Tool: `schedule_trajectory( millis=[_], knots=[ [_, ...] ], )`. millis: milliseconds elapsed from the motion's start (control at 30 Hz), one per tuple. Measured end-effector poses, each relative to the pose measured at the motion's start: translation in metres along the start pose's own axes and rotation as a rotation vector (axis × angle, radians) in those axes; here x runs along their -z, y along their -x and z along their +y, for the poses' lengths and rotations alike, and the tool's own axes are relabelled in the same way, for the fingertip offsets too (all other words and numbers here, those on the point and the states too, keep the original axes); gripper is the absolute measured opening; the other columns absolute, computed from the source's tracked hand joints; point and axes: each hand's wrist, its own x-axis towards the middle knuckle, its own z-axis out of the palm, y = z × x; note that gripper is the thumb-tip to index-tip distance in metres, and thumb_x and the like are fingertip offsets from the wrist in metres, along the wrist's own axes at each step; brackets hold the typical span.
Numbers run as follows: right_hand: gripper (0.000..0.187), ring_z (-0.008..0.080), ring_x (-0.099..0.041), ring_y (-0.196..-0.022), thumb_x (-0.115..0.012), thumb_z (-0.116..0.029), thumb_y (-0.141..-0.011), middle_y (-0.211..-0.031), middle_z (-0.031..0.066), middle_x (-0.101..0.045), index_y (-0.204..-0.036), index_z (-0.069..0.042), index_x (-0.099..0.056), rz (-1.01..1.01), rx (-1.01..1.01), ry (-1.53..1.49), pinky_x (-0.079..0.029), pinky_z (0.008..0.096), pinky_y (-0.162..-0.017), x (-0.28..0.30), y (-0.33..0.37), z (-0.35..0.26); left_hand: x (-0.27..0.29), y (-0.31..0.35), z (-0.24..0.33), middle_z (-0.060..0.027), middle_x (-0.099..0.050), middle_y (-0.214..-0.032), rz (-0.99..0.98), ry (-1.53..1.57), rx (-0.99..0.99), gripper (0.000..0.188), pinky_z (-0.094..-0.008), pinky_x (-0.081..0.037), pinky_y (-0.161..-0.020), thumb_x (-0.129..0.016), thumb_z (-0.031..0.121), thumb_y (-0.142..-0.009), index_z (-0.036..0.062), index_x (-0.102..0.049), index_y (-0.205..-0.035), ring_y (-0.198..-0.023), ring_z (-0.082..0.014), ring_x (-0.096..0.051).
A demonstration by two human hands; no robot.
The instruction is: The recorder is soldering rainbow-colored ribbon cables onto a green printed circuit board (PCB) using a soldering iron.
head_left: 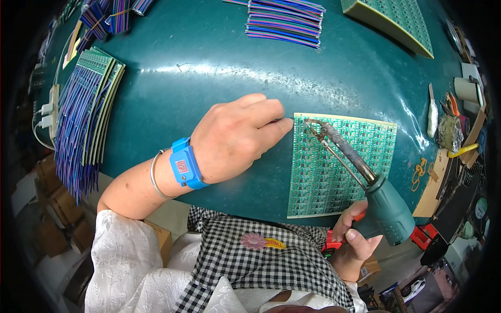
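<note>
My right hand [356,237] grips a green gun-shaped soldering iron [389,208] by its handle, a finger at the red trigger. Its dark barrel and thin feed tube slant up to the left, the tip over the upper left corner of a green circuit board panel [339,172]. Just left of that corner is my left hand [242,128], closed in a pinch, fingertips close to the board's edge. A dark sliver shows between its fingers, too small to name. A blue wrist strap [185,164] and a metal bangle [155,175] sit on the left wrist.
Boards with wires attached [86,115] are stacked at the left. Wire bundles [284,23] lie at the back middle, others [107,18] back left. A stack of board panels [394,23] stands back right. Rubber bands [418,175] and tweezers-like tool [432,112] lie at the right.
</note>
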Motion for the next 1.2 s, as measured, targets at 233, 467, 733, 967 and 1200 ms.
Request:
schedule_trajectory(
  millis=[233, 467, 733, 967, 1200],
  knots=[
    [0.06, 0.0182, -0.055, -0.05, -0.079, -0.013, -0.077, -0.074, 0.0117, -0.055, -0.122, 0.012, -0.048, 0.003, -0.031, 0.017, -0.049, 0.0313, -0.044, 0.0, 0.004, -0.002, 0.001, -0.001, 0.002, -0.0093, -0.064, -0.093, -0.01, -0.009, 0.004, 0.031, -0.0349, -0.053, -0.062, -0.07, -0.001, -0.071, -0.0014, -0.073, -0.102, -0.074, -0.0243, -0.062],
    [0.045, 0.0173, -0.054, -0.05, -0.078, -0.013, -0.077, -0.074, 0.012, -0.054, -0.106, 0.009, -0.052, 0.042, -0.071, 0.03, -0.049, 0.0296, -0.045, -0.006, 0.003, 0.0, -0.001, -0.001, -0.001, -0.0088, -0.064, -0.091, 0.007, 0.003, -0.008, 0.03, -0.0346, -0.053, -0.062, -0.07, -0.002, -0.072, -0.0013, -0.073, -0.101, -0.074, -0.0238, -0.062],
    [0.054, 0.0182, -0.057, -0.056, -0.077, -0.009, -0.079, -0.076, 0.0127, -0.058, -0.124, 0.008, -0.053, -0.021, -0.069, 0.053, -0.051, 0.0297, -0.052, 0.001, 0.005, 0.002, -0.001, -0.002, -0.001, -0.0084, -0.064, -0.091, 0.007, 0.008, -0.009, 0.028, -0.0346, -0.053, -0.062, -0.07, -0.001, -0.072, -0.0002, -0.074, -0.1, -0.074, -0.0236, -0.062],
    [0.057, 0.0182, -0.055, -0.05, -0.074, -0.01, -0.081, -0.079, 0.0132, -0.055, -0.124, 0.012, -0.046, -0.022, -0.009, -0.058, -0.051, 0.0332, -0.042, 0.002, -0.001, -0.001, 0.0, -0.002, -0.002, -0.0075, -0.065, -0.092, -0.006, 0.003, -0.012, 0.03, -0.0348, -0.053, -0.061, -0.069, -0.001, -0.071, 0.0009, -0.074, -0.101, -0.074, -0.0232, -0.061],
    [0.065, 0.018, -0.055, -0.052, -0.08, -0.015, -0.074, -0.071, 0.0095, -0.055, -0.126, 0.011, -0.052, 0.077, -0.06, -0.093, -0.047, 0.0311, -0.047, -0.009, 0.0, -0.006, 0.002, -0.001, -0.002, -0.0074, -0.065, -0.093, -0.006, -0.003, -0.021, 0.031, -0.0348, -0.053, -0.061, -0.069, -0.002, -0.071, 0.0009, -0.074, -0.102, -0.074, -0.0233, -0.061]
  ],
)
